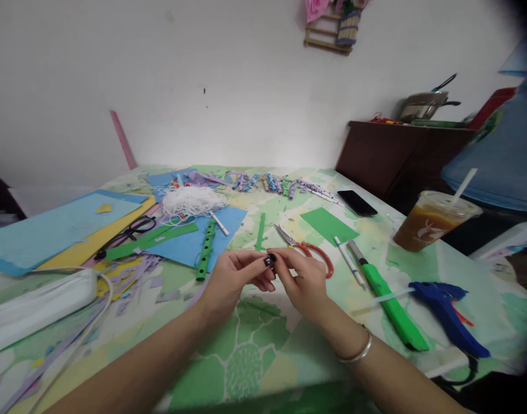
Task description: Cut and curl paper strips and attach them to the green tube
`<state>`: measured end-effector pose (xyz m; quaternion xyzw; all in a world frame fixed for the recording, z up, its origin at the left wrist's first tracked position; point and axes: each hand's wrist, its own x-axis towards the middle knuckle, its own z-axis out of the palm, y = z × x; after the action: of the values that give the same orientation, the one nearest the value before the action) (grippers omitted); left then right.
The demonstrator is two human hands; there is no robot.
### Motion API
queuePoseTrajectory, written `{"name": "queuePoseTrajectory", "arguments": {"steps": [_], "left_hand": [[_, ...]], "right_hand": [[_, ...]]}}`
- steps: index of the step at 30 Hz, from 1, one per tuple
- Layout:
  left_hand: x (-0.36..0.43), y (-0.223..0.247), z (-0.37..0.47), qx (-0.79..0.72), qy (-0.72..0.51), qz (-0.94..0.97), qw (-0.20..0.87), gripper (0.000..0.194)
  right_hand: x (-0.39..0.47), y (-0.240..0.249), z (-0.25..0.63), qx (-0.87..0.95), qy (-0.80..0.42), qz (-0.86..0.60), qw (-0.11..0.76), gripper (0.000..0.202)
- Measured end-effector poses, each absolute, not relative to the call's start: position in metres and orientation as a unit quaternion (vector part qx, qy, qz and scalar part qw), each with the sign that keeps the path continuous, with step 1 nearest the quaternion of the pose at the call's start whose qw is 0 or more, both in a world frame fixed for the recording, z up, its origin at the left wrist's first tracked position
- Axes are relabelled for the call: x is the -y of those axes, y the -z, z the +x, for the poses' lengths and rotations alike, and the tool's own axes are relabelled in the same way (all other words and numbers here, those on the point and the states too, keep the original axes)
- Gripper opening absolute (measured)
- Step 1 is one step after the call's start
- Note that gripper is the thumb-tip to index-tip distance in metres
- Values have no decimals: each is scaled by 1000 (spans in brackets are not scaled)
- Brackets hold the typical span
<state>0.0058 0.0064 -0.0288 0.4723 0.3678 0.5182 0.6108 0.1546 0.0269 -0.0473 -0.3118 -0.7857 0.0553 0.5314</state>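
Note:
My left hand (235,282) and my right hand (304,282) meet above the middle of the table, thumb and fingertips pinched together. Whatever lies between the fingertips is hidden or too small to name. Just left of my left hand is a green paper tube with holes (204,256). A narrow green paper strip (260,231) lies beyond the hands. Behind my right hand, orange-handled scissors (304,247) rest partly covered, their blades apart. Right of them are a white pen (350,263), a green utility knife (390,307) and a green paper sheet (329,224).
A blue glue gun (449,316) and an iced drink cup (434,224) stand at the right, near a phone (357,203). White string (192,201), glasses (132,230), a white power strip (43,305) and paper scraps lie left. A person in blue (496,155) is at far right.

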Motion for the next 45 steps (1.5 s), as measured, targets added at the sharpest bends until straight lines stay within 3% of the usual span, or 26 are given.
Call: {"name": "queuePoseTrajectory", "arguments": {"steps": [7,24,32,45], "left_hand": [[-7,32,6,-369,-526,467,607,14],[-7,26,5,-413,-518,540,519,11],[-7,27,4,-421,-526,542,502,13],[-10,30,0,-421,-516,566,486,14]], "right_hand": [[-24,46,154,781,-99,-310,533,16],[-27,47,151,709,-352,-343,506,9],[-28,47,151,679,-461,-305,483,16],[-31,46,152,669,-505,-278,470,15]]}}
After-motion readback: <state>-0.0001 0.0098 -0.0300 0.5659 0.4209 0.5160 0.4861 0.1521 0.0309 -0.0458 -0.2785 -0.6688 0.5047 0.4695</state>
